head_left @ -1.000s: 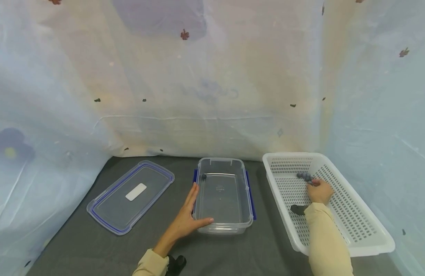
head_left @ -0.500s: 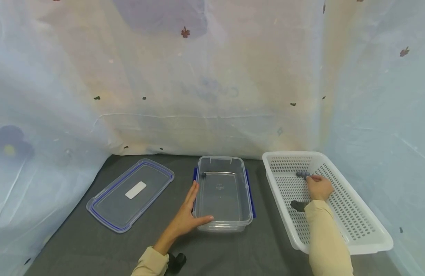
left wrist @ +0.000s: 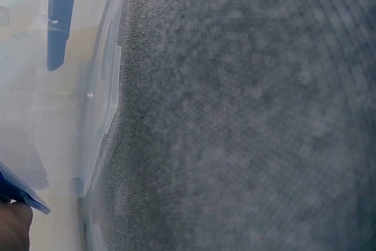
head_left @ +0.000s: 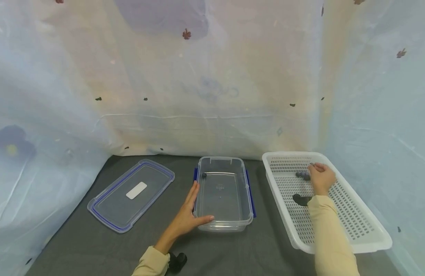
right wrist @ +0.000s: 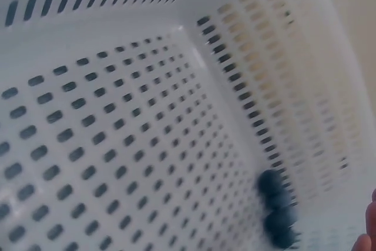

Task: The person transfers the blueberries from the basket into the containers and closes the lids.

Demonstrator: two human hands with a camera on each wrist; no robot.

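My left hand (head_left: 185,220) rests spread against the near left corner of a clear plastic food container (head_left: 221,203). In the left wrist view a fingertip (left wrist: 14,224) is at the container's blue side latch (left wrist: 23,195). One blueberry (head_left: 203,175) lies inside, at the far left. Over a white perforated basket (head_left: 368,245), my right hand (head_left: 322,178) pinches a blueberry (head_left: 312,164), mostly hidden by the fingertips. Several more blueberries (head_left: 303,175) sit in a row on the basket's floor just left of that hand; the right wrist view shows these blueberries (right wrist: 276,207) near the basket wall.
A clear lid (head_left: 148,191) with a blue seal and a white label lies left of the container on the dark grey cloth (head_left: 233,257). Pale patterned sheets (head_left: 212,84) hang behind and along both sides.
My right hand has risen away from the row of blueberries, pinching one at the fingertips. The left hand stays at the container.
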